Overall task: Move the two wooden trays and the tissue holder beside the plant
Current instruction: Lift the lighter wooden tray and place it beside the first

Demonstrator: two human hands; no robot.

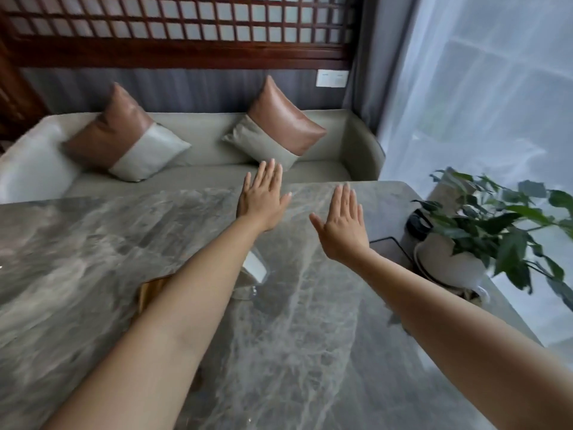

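While both hands, left hand [263, 202] and right hand [342, 226], hover flat and empty, nothing is picked up; next, grab the tray [148, 293].

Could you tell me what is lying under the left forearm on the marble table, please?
A wooden corner shows at the left forearm's left edge and a pale shiny object at its right. The arm covers the rest, so neither can be identified.
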